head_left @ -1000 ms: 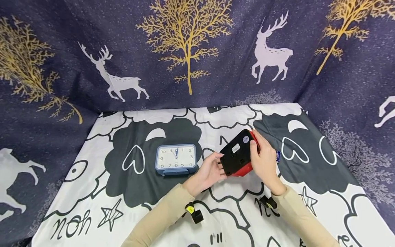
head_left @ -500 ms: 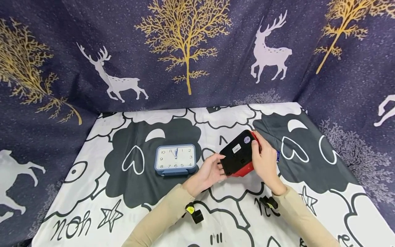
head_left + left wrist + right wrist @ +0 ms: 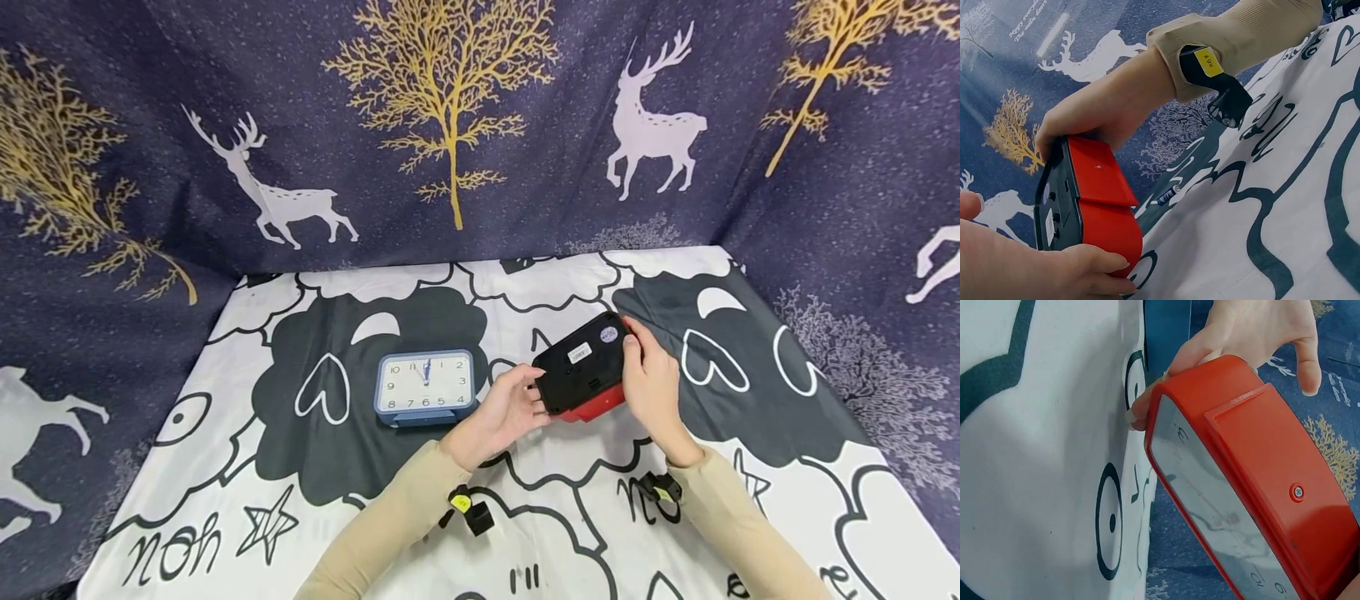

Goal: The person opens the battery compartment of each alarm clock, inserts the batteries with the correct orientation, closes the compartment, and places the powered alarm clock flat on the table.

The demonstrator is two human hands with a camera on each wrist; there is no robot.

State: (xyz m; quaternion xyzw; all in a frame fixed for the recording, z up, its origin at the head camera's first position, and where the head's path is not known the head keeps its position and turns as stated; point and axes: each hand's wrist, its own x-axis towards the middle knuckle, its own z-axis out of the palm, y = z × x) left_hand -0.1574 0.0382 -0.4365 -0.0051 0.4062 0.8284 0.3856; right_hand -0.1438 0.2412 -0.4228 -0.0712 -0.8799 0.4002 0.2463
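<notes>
A red alarm clock is tilted above the cloth, its black back turned to the head camera and its white dial showing in the right wrist view. My right hand grips the clock's right end, thumb at the back's edge. At the other end, my left hand curls its fingers round the case; its thumb stands off the case in the right wrist view. Left of the hands, a blue alarm clock stands on the cloth, facing me. A small blue battery lies on the cloth in the left wrist view.
The table is covered with a black-and-white cartoon cloth. A dark blue curtain with deer and trees hangs behind and at the sides. Black wrist cameras sit strapped over both sleeves.
My hands have turned the red clock a little, towards level, and its right end has shifted right. My right hand moved with it, and the battery is hidden in the head view.
</notes>
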